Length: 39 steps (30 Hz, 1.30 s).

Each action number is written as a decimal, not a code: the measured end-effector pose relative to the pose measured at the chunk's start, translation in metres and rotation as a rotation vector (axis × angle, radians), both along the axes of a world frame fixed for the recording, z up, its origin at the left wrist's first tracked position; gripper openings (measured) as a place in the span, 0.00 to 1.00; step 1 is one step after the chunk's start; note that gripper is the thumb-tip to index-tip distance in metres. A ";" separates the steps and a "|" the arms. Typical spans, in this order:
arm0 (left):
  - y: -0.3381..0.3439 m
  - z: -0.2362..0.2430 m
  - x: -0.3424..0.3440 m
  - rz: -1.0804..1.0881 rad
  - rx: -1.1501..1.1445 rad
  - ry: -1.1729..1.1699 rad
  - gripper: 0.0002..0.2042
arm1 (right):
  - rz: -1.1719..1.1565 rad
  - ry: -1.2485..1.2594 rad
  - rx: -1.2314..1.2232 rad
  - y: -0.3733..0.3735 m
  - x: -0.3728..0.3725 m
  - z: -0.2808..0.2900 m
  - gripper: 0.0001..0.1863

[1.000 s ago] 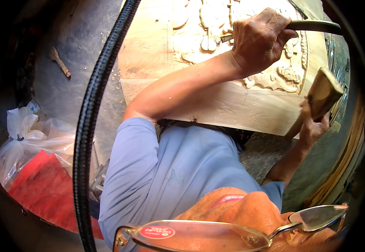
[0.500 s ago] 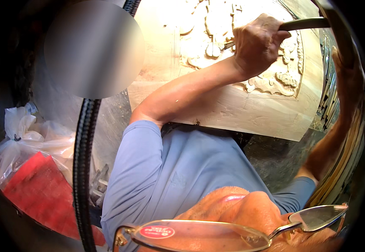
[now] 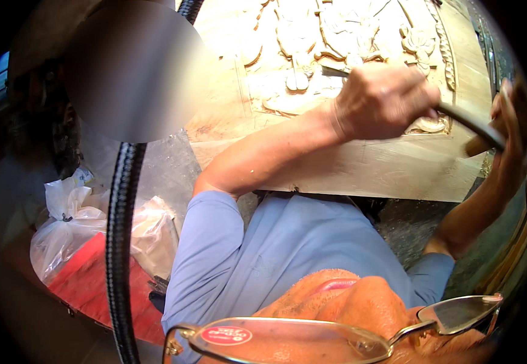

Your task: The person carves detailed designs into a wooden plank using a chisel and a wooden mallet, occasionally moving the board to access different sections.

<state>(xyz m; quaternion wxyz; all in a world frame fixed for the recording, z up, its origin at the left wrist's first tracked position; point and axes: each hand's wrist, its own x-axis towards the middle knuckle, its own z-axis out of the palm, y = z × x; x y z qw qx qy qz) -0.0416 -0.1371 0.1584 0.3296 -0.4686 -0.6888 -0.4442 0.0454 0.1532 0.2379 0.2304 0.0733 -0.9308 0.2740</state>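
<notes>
While your left hand [image 3: 385,100] gripped the dark-handled steel chisel [image 3: 457,118] against the pale carved wooden panel [image 3: 360,164], your right hand [image 3: 509,142], at three o'clock, clasped a wooden mallet [image 3: 479,144], raised for striking.

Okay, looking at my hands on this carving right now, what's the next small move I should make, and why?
Probably bring the wooden mallet in your right hand down onto the chisel's handle end. Your left hand grips the chisel firmly, its blade set against the relief on the carved wooden panel, and the mallet sits right by the handle's end.
</notes>
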 end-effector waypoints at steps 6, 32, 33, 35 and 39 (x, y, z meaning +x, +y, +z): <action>0.005 -0.006 0.012 -0.118 -0.039 0.045 0.16 | -0.116 -0.125 -1.336 -0.061 0.047 -0.069 0.42; 0.001 -0.049 -0.014 0.172 -0.052 -0.169 0.16 | -0.338 -0.119 -1.064 -0.102 0.031 -0.114 0.50; 0.003 -0.046 -0.016 0.184 -0.029 -0.166 0.16 | -0.313 -0.133 -1.075 -0.097 0.031 -0.111 0.50; 0.007 -0.038 -0.017 0.214 -0.013 -0.171 0.15 | -0.264 -0.162 -1.097 -0.085 0.036 -0.109 0.49; 0.009 -0.030 -0.016 0.235 -0.002 -0.178 0.15 | -0.244 -0.158 -1.090 -0.081 0.036 -0.103 0.49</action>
